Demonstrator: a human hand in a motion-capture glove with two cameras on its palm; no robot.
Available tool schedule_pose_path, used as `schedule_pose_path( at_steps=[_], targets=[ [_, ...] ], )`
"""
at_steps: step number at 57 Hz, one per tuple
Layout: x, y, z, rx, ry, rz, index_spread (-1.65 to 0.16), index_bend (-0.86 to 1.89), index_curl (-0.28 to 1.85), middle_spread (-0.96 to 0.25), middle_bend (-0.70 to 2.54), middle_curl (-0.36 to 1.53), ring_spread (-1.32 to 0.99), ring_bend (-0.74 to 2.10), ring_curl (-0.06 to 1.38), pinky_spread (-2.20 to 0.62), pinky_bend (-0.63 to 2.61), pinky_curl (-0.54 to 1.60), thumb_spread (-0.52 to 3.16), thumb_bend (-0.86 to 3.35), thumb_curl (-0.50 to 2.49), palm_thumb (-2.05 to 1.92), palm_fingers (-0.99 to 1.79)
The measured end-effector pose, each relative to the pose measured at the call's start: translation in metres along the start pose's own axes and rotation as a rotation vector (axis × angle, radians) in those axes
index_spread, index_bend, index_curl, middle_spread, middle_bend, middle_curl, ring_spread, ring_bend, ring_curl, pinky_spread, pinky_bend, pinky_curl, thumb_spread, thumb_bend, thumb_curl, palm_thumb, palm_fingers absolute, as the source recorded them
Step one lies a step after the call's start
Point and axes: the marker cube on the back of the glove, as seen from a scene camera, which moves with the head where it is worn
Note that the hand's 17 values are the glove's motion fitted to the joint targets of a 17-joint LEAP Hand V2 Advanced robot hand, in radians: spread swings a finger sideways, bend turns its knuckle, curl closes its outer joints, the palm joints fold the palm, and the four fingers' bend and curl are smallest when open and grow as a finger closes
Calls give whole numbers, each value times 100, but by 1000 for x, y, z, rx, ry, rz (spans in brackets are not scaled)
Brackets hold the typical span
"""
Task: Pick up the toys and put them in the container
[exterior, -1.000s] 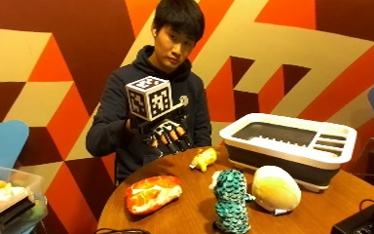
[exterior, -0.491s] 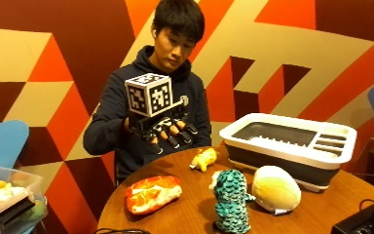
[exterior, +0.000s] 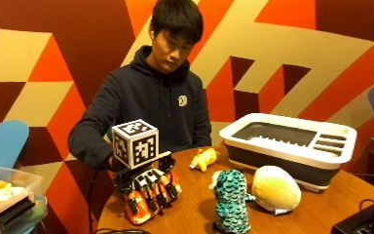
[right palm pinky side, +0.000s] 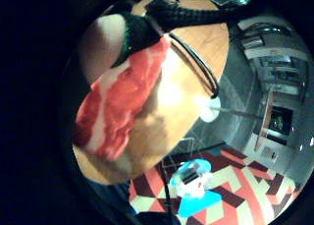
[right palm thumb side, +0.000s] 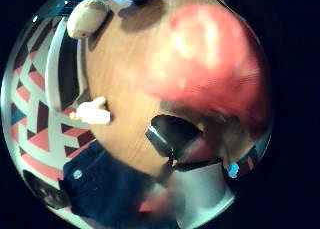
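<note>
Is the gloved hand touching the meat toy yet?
Touching. In the outside view the gloved right hand lies on top of the red meat toy, its fingers spread down over it with no gap showing.

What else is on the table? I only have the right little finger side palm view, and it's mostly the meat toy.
Observer: Three more toys: a small yellow toy, a teal plush and a pale round plush.
Operator: Where's the container?
Observer: The white container stands behind the two plushes.
Operator: And the grasp?
Observer: The hand is right over the meat toy; grip unclear.
</note>
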Motion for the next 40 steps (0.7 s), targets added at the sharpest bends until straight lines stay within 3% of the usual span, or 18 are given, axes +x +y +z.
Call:
schedule_pose_path(
  at_steps=[4,6,8,12,13,14,16,18,29,40],
  targets=[
    [-1,-6,5,117,9,-35,-25,13,14,-2,37,31,-4,37,20,6,79,32,115,-2,27,7,17],
    [-3,-10,5,162,14,-70,-26,23,16,-5,52,36,-9,48,22,4,70,28,118,1,28,11,49],
    [-7,-15,3,190,13,-103,-26,24,17,-7,58,37,-13,54,22,2,63,24,121,2,29,14,60],
    [-13,-21,-4,202,-12,-138,-24,32,22,-10,76,46,-21,77,31,-7,50,22,131,10,32,27,89],
    [-15,-22,-6,199,-23,-142,-24,31,22,-10,73,45,-22,73,30,-6,50,23,131,8,31,25,80],
    [-17,-23,-8,194,-38,-145,-24,33,24,-11,79,48,-23,82,35,-10,48,24,133,11,32,29,88],
    [-24,-25,-15,177,-81,-155,-24,31,23,-13,85,51,-26,97,39,-17,56,26,131,17,37,42,114],
    [-33,-26,-25,153,-135,-166,-25,32,24,-15,89,54,-29,105,42,-22,65,29,127,19,41,48,123],
    [-98,-24,-115,183,-287,-280,-27,58,38,-22,115,71,-36,133,58,-37,103,48,110,24,55,67,124],
    [-188,-28,-200,300,-499,-430,-27,90,56,-24,132,83,-36,149,67,-43,116,59,95,21,66,68,114]
  ],
)
